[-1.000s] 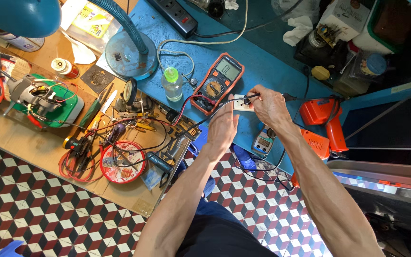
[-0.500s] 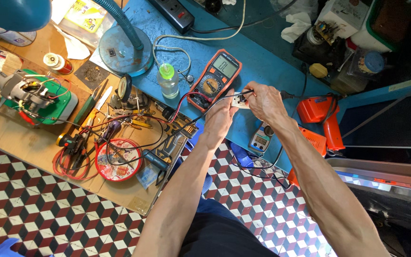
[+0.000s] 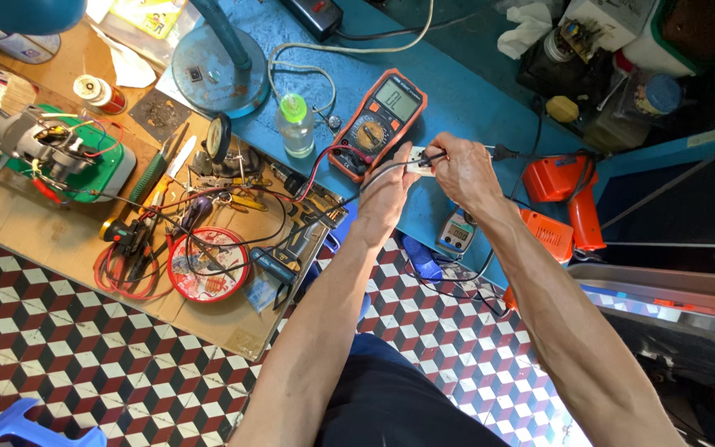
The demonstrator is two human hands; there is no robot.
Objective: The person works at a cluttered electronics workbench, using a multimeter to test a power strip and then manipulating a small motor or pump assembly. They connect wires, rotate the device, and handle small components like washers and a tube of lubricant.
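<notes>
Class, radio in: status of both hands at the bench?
Left hand, right hand both pinching small white part with probe leads. Orange multimeter beside. Nothing in the way.

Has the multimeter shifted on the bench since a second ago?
No. The multimeter sits in the same spot beside the clear bottle and lamp base; only the camera moved.

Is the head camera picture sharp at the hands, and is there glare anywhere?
Head view: both hands, left hand and right hand, look sharp in even daylight; the multimeter screen shows no glare; the metal tray at right reflects brightly.
</notes>
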